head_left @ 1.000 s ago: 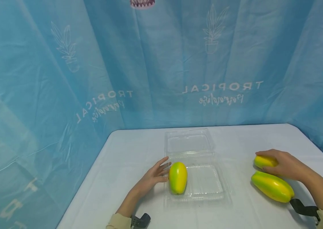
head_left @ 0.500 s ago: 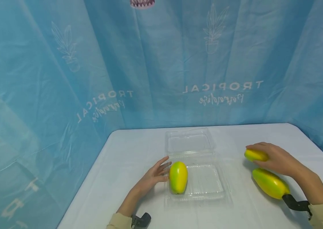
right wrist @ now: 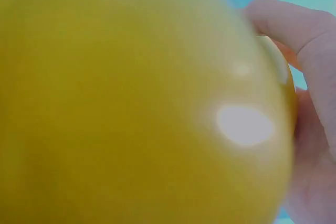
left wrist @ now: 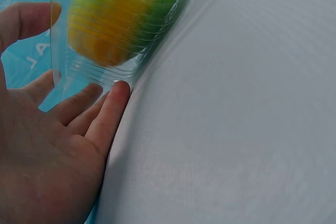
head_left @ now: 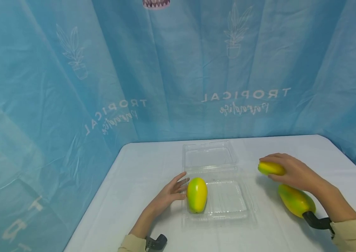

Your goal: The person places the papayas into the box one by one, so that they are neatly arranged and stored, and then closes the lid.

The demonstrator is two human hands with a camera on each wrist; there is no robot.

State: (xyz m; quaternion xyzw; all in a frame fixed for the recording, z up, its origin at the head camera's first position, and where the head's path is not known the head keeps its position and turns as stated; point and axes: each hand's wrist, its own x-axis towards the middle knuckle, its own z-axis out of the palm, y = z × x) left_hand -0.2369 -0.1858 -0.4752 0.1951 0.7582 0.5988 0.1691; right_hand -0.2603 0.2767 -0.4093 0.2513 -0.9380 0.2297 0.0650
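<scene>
A clear plastic clamshell container (head_left: pixel 228 197) lies with its lid folded back. One yellow-green papaya (head_left: pixel 197 195) sits upright-on in its left side. My left hand (head_left: pixel 169 195) rests against the container's left wall, fingers extended; the left wrist view shows fingertips (left wrist: pixel 119 90) at the ribbed plastic. To the right of the container, my right hand (head_left: pixel 294 171) grips a second papaya (head_left: pixel 271 168) from above, off the table. A third papaya (head_left: pixel 296 200) lies under my right forearm. Close to the right wrist camera, a blurred yellow surface (right wrist: pixel 131 103) covers most of the view and hides part of that hand.
The container's open lid (head_left: pixel 209 156) lies flat toward the back of the white-covered table (head_left: pixel 146 164). A blue printed curtain (head_left: pixel 178 70) hangs behind and along both sides. Each wrist carries a small black camera mount (head_left: pixel 156 242).
My right hand has lifted the second papaya and carried it leftward toward the container. The left hand and the papaya in the container have stayed in place.
</scene>
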